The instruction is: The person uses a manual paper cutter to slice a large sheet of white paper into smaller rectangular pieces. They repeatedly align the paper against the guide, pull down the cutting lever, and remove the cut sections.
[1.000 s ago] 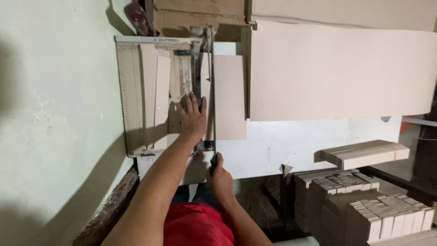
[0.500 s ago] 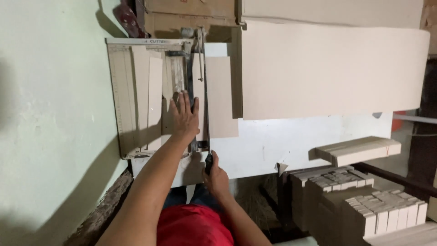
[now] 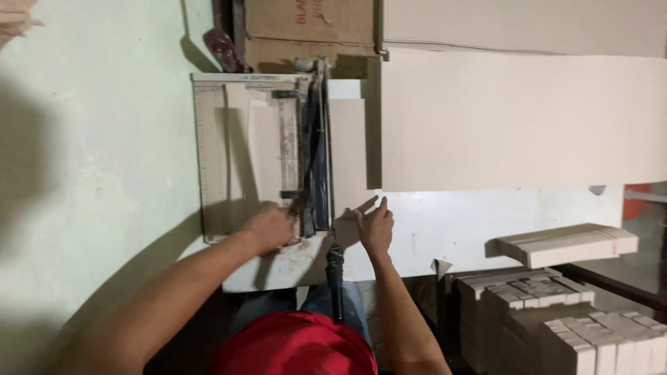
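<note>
A paper cutter [image 3: 215,160] lies on the white table [image 3: 451,222], with its blade arm [image 3: 323,153] down and the black handle [image 3: 335,274] pointing at me. My left hand [image 3: 271,228] is blurred, with fingers curled at the near edge of the cutter board beside the clamp bar [image 3: 287,142]. My right hand [image 3: 376,222] has let go of the handle; its fingers are spread and touch the near end of the beige card piece [image 3: 349,153] to the right of the blade. A cut beige strip [image 3: 262,153] rests on the board.
A large beige sheet [image 3: 514,118] covers the table's far right. A stack of cut strips [image 3: 566,243] and several bundled stacks [image 3: 556,312] sit lower right. A brown cardboard box [image 3: 306,28] stands behind the cutter. A pale green wall [image 3: 90,173] is at the left.
My right hand released the cutter handle and moved up to the card piece beside the blade. My left hand slid from the middle of the board to its near edge.
</note>
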